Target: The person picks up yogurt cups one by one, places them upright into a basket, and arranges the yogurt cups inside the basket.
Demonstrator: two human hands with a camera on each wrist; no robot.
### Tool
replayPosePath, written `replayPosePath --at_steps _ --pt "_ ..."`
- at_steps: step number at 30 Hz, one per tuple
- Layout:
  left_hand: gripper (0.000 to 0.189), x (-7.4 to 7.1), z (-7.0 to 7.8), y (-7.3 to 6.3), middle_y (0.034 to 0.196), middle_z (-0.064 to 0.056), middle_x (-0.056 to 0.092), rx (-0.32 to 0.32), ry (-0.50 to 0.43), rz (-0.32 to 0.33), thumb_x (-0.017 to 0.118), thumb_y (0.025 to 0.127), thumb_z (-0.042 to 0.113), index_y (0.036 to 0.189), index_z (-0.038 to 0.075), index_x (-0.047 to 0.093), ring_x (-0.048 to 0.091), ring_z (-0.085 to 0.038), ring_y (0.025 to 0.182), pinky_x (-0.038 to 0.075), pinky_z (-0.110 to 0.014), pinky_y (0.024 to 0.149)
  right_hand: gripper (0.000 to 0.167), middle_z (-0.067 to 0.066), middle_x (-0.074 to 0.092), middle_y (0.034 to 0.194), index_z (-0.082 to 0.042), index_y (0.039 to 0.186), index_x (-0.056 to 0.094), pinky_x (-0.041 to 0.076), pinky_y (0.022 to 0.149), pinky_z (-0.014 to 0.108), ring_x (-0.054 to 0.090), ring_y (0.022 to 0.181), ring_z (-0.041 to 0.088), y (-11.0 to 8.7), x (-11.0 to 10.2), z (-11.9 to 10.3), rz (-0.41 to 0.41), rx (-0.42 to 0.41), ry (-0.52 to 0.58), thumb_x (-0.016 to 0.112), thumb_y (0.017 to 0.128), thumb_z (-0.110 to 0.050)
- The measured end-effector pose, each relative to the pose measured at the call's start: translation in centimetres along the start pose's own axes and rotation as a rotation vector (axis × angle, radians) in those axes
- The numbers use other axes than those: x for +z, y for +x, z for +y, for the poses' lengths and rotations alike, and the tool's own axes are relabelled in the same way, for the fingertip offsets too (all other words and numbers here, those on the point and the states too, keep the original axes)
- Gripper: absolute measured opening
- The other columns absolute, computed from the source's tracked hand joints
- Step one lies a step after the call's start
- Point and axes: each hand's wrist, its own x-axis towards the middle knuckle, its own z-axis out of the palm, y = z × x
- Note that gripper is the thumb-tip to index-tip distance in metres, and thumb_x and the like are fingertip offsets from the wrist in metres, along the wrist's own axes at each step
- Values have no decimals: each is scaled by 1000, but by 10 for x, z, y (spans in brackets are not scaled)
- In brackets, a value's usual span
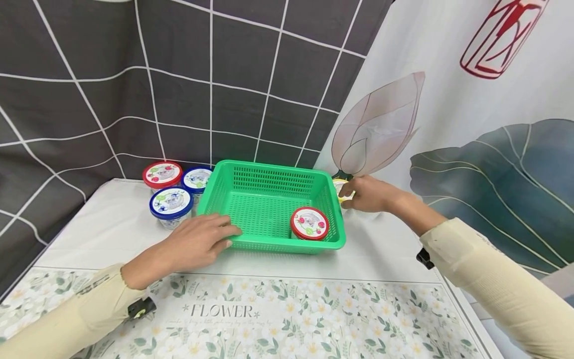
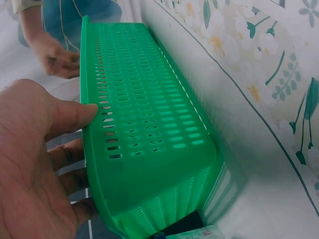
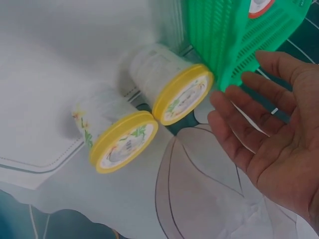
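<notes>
My left hand holds the near rim of a green plastic basket at its left end. In the left wrist view the thumb lies on the rim's outer side, the fingers behind it. A red-lidded tub sits inside at the front right. To the basket's right, my right hand reaches over a yellow-lidded tub, partly hidden in the head view. The right wrist view shows two yellow-lidded tubs side by side, one nearer tub and another tub close to the basket. The right fingers are loosely extended, apart from both lids.
Left of the basket stand a red-lidded tub and two blue-lidded tubs, one in front and one behind. A dark gridded curtain rises behind. A floral mat covers the table's near part.
</notes>
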Motion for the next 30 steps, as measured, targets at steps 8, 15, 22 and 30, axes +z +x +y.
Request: replayPosePath --at_steps 8,15,22,30 --pt "27 1 1 -1 110 5 71 0 0 -3 74 107 14 132 20 81 63 -14 98 54 -35 79 34 21 80 136 1 133 81 65 105 60 77 127 46 -4 2 6 -28 25 6 77 104 -15" --pt "27 1 1 0 109 5 71 9 2 -5 73 107 14 132 19 81 63 -14 96 52 -32 77 34 22 81 134 2 133 80 64 106 62 75 129 48 -6 0 10 -20 20 4 76 105 -17" --pt "27 0 0 1 107 5 70 11 11 -2 74 107 14 132 19 81 59 -11 92 48 -29 73 32 21 82 131 2 129 81 63 107 63 76 127 46 -3 -4 13 13 0 -18 76 104 -17" --pt "27 0 0 -2 109 5 71 7 6 3 74 106 13 131 19 81 62 -13 95 50 -30 75 33 23 80 134 2 131 80 62 109 64 74 131 49 0 -1 16 -12 33 -5 76 105 -17"
